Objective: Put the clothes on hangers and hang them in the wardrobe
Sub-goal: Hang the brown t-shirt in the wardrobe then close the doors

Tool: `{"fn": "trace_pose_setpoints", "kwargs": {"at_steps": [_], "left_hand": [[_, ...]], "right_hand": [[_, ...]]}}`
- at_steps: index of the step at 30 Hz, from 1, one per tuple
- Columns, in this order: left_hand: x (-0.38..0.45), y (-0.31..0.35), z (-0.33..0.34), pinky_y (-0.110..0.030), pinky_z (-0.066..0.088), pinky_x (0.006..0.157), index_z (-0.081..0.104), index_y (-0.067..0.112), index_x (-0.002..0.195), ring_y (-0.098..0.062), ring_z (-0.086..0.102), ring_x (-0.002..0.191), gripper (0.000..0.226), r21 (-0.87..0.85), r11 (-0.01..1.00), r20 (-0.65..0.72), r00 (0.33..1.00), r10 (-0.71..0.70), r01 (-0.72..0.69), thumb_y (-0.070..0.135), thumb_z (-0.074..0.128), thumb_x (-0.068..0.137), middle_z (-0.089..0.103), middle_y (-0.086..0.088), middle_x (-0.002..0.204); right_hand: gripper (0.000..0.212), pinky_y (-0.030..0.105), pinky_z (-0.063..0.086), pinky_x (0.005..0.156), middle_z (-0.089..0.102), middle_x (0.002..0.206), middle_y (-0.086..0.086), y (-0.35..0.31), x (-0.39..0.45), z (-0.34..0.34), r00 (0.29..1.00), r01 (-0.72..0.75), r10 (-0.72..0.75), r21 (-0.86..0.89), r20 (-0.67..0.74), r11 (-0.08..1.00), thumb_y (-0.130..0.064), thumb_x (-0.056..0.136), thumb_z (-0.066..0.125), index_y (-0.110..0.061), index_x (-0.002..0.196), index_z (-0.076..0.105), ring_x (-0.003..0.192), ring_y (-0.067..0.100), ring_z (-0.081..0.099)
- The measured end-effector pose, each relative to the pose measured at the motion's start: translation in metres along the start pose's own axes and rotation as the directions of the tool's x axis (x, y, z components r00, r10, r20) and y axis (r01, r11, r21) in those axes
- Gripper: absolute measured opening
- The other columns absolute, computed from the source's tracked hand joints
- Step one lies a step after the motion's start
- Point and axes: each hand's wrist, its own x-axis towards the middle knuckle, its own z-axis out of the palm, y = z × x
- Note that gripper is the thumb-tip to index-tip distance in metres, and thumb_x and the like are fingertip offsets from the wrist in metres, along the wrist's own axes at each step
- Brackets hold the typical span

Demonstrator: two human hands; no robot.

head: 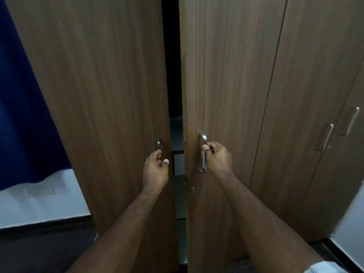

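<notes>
Left hand (155,170) and right hand (217,157) grip wardrobe door handles.

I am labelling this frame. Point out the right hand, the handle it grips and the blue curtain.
right hand (216,156), head view, on the back of the hand.
handle (202,138), head view, on its curved top end.
blue curtain (25,119), head view, on mid fabric.

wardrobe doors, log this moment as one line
stage: opening wardrobe | left hand: grips left door handle | right hand: grips right door handle | doors: ajar, narrow gap | clothes, hangers: unseen
</notes>
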Motion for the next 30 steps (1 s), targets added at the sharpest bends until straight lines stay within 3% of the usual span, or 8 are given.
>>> {"fn": "trace_pose_setpoints", "kwargs": {"at_steps": [5,7,10,14,17,21,25,30], "left_hand": [[0.041,-0.022,-0.007,-0.037,0.042,0.112,0.033,0.017,0.155,-0.018,0.043,0.139,0.064,0.036,0.998,0.092,0.994,-0.054,0.051,0.023,0.062,0.098,0.041,-0.003,0.155],[0.053,-0.027,-0.007,-0.039,0.040,0.114,0.029,0.016,0.156,-0.020,0.040,0.142,0.068,0.036,0.997,0.121,0.990,-0.077,0.073,0.024,0.063,0.098,0.038,-0.005,0.158],[0.071,-0.030,-0.004,-0.040,0.040,0.114,0.029,0.016,0.156,-0.022,0.040,0.142,0.068,0.027,0.995,0.134,0.986,-0.098,0.096,0.025,0.064,0.097,0.039,-0.006,0.157],[0.087,-0.029,0.003,-0.025,0.048,0.089,0.039,0.016,0.150,-0.016,0.054,0.125,0.056,-0.025,0.991,0.116,0.985,-0.129,0.132,0.024,0.061,0.099,0.052,-0.003,0.146],[0.095,-0.026,0.010,-0.019,0.041,0.068,0.047,0.015,0.143,-0.012,0.056,0.107,0.044,-0.024,0.990,0.072,0.988,-0.139,0.142,0.026,0.057,0.101,0.058,-0.002,0.136],[0.106,-0.027,0.017,-0.022,0.041,0.066,0.057,0.015,0.131,-0.015,0.060,0.097,0.033,0.049,0.989,0.034,0.989,-0.143,0.141,0.031,0.055,0.102,0.065,-0.002,0.119],[0.112,-0.033,0.021,-0.020,0.038,0.058,0.063,0.013,0.102,-0.015,0.063,0.080,0.018,0.096,0.989,-0.008,0.993,-0.116,0.116,0.027,0.051,0.103,0.070,-0.001,0.089],[0.107,-0.036,0.017,-0.023,0.049,0.066,0.064,0.016,0.101,-0.014,0.068,0.085,0.017,0.069,0.993,0.004,0.995,-0.095,0.094,0.025,0.051,0.104,0.071,0.000,0.090]], "right_hand": [[0.019,0.008,0.041,0.053,0.068,0.085,-0.005,-0.003,0.019,0.028,1.000,0.024,-0.024,-0.100,0.006,0.995,-0.030,0.103,0.051,-0.023,0.092,0.064,0.076,0.005,0.064],[0.020,0.019,0.051,0.060,0.068,0.087,-0.003,-0.002,0.025,0.038,0.999,0.033,-0.031,-0.121,0.019,0.992,-0.032,0.104,0.047,-0.022,0.096,0.064,0.080,0.009,0.066],[0.023,0.026,0.056,0.054,0.066,0.093,0.001,-0.002,0.035,0.048,0.998,0.034,-0.028,-0.122,0.049,0.992,-0.031,0.105,0.043,-0.020,0.104,0.063,0.082,0.013,0.067],[0.022,0.037,0.060,0.057,0.067,0.091,0.002,-0.003,0.053,0.064,0.998,0.045,-0.037,-0.209,0.044,0.977,-0.028,0.104,0.042,-0.020,0.094,0.060,0.081,0.018,0.067],[0.022,0.037,0.059,0.056,0.066,0.088,0.003,-0.002,0.063,0.075,0.999,0.043,-0.034,-0.259,0.040,0.965,-0.030,0.103,0.041,-0.018,0.089,0.053,0.078,0.020,0.067],[0.018,0.033,0.056,0.064,0.066,0.091,0.001,-0.001,0.077,0.083,0.996,0.074,-0.054,-0.297,0.073,0.952,-0.027,0.104,0.041,-0.020,0.091,0.051,0.081,0.018,0.065],[0.020,0.040,0.059,0.072,0.066,0.093,0.002,0.000,0.090,0.089,0.993,0.084,-0.054,-0.321,0.102,0.943,-0.027,0.104,0.041,-0.016,0.102,0.057,0.084,0.018,0.065],[0.017,0.037,0.057,0.072,0.063,0.096,-0.001,0.003,0.094,0.096,0.992,0.103,-0.071,-0.331,0.105,0.938,-0.024,0.104,0.043,-0.016,0.106,0.057,0.086,0.017,0.063]]}}
